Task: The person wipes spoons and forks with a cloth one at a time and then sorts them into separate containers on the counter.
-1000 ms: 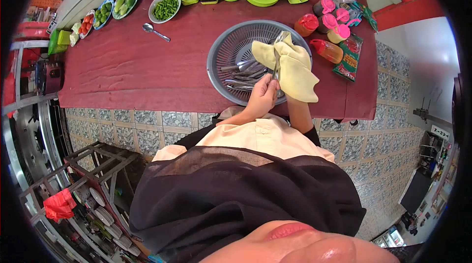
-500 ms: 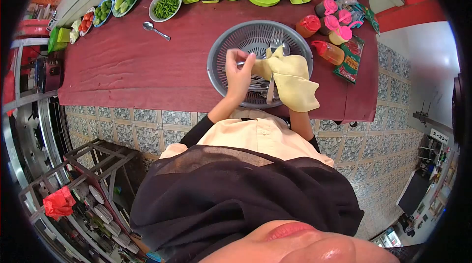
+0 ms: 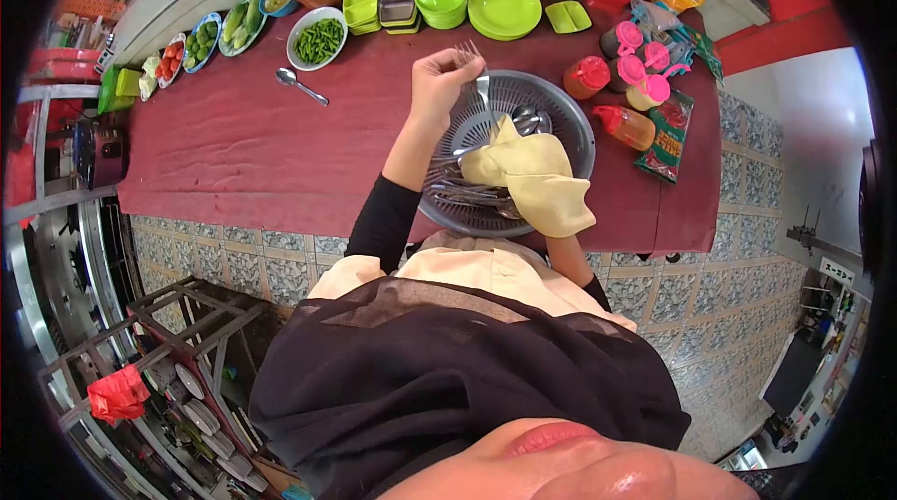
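My left hand (image 3: 439, 84) is closed around the tined end of a fork (image 3: 484, 93), raised over the far left rim of the grey basket (image 3: 587, 150). The fork's lower end runs into a pale yellow cloth (image 3: 551, 196). That cloth covers my right hand, which grips it above the basket's right half; its fingers are hidden. Several pieces of cutlery (image 3: 467, 193) lie in the basket at the lower left, and spoons (image 3: 531, 119) rest at its far side.
On the red table (image 3: 234, 145) are a single spoon (image 3: 301, 86), a bowl of green chillies (image 3: 319, 39), green plates (image 3: 505, 9), sauce bottles (image 3: 586, 77) and a green packet (image 3: 666, 135). Containers line the back edge. A metal rack (image 3: 187, 313) stands at the lower left.
My left hand has moved up and away from the basket's middle, now with the fork's tines. The cloth over my right hand has shifted slightly left and toward me. The view has tilted a little.
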Demonstrator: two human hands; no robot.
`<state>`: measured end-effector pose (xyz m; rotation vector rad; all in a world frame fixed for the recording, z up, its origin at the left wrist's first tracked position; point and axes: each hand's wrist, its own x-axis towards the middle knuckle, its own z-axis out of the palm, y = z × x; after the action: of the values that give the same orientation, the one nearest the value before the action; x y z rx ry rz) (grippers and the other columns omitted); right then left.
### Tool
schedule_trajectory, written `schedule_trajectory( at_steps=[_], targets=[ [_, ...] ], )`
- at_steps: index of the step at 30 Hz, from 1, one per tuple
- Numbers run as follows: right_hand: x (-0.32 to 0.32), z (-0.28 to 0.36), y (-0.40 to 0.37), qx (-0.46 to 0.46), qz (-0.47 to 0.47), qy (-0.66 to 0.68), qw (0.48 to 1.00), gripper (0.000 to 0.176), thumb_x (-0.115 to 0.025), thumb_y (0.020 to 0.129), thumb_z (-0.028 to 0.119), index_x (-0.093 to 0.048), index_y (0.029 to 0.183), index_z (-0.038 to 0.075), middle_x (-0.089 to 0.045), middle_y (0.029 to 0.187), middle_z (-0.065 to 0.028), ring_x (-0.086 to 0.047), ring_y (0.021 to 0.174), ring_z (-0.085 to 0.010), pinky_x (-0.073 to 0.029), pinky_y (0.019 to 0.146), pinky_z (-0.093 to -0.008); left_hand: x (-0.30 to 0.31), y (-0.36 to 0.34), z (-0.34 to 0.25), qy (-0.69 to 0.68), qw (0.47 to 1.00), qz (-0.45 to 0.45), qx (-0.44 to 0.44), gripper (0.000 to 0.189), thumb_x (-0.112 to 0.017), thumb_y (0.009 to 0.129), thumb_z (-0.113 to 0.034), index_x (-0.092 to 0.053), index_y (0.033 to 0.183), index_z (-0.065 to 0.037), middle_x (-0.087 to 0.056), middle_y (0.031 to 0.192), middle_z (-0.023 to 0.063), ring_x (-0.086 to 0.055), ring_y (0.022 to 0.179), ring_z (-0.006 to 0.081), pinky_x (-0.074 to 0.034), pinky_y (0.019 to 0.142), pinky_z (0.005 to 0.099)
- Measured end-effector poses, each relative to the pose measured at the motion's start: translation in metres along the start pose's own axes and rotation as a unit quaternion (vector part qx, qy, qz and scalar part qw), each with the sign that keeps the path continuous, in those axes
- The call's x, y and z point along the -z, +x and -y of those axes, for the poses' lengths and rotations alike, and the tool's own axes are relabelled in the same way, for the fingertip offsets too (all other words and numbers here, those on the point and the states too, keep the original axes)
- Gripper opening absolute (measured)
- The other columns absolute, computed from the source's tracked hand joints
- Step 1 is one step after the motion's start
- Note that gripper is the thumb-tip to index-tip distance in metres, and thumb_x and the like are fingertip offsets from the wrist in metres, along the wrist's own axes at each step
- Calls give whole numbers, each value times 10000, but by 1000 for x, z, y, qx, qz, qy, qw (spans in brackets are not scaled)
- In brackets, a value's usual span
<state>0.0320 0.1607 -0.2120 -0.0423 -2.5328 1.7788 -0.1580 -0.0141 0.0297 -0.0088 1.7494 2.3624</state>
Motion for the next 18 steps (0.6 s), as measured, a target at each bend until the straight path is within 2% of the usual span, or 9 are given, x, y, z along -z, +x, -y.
schedule_trajectory(
  at_steps=[1, 3, 4, 5, 6, 9, 10, 13, 18],
  targets=[
    [2, 1, 3, -52, -24, 49, 997, 571, -449, 901, 307, -218, 1376, 90, -334, 1370, -67, -337, 1242, -205, -285, 1021, -310, -1, 8, -10, 14, 1000, -5, 8, 100, -646, 762, -21, -612, 669, -23, -577, 659, 14, -464, 531, 52, -340, 490, 180],
    [11, 11, 7, -17, -40, -65, 997, 553, -460, 898, 288, -247, 1366, 84, -362, 1353, -62, -368, 1217, -199, -306, 1005, -310, -1, 28, -20, -23, 999, -19, -31, 88, -629, 786, -44, -620, 704, -14, -591, 676, 26, -467, 516, 58, -339, 477, 179],
    [33, 59, 15, 70, -33, -225, 971, 542, -462, 898, 281, -263, 1361, 81, -375, 1344, -59, -384, 1202, -194, -318, 995, -313, 0, 41, -29, -45, 996, -42, -61, 63, -624, 792, -44, -618, 738, -11, -597, 694, 32, -469, 517, 63, -342, 478, 179],
    [45, 88, 18, 154, -25, -378, 913, 531, -465, 897, 274, -280, 1355, 77, -389, 1335, -55, -400, 1187, -189, -330, 985, -315, 2, 54, -40, -67, 991, -64, -91, 44, -618, 799, -43, -616, 773, -8, -603, 712, 39, -472, 518, 68, -345, 479, 179],
    [44, 87, 12, 167, -59, -417, 892, 475, -467, 895, 282, -362, 1309, 74, -454, 1263, -43, -449, 1120, -176, -369, 942, -314, 11, 75, -50, -56, 985, -75, -145, 33, -613, 801, -31, -606, 802, 1, -603, 729, 47, -507, 550, 84, -387, 509, 186],
    [48, 72, 2, 91, -35, -373, 923, 461, -474, 892, 269, -373, 1297, 73, -465, 1239, -43, -457, 1102, -173, -375, 934, -308, 7, 125, -83, -88, 947, -107, -291, 51, -619, 788, -4, -588, 788, 36, -612, 732, 78, -601, 635, 146, -513, 627, 251],
    [46, 66, 3, 55, -26, -346, 936, 456, -476, 891, 264, -377, 1292, 73, -469, 1231, -42, -460, 1096, -172, -377, 931, -306, 5, 140, -89, -83, 939, -91, -320, 60, -606, 799, -2, -580, 814, 50, -615, 763, 96, -622, 698, 173, -530, 707, 290],
    [39, 46, 6, -28, -10, -294, 955, 442, -483, 887, 251, -389, 1280, 72, -479, 1208, -42, -468, 1079, -169, -383, 923, -300, 6, 199, -91, -50, 921, -46, -385, 77, -589, 803, 10, -572, 862, 57, -623, 827, 128, -639, 752, 222, -531, 733, 309],
    [35, 20, 9, -96, -9, -262, 960, 419, -494, 882, 228, -408, 1260, 70, -497, 1168, -42, -482, 1050, -164, -392, 910, -290, 0, 265, -63, 26, 934, 4, -357, 60, -590, 813, -15, -586, 845, 36, -623, 784, 98, -627, 737, 168, -513, 708, 256]
  ],
)
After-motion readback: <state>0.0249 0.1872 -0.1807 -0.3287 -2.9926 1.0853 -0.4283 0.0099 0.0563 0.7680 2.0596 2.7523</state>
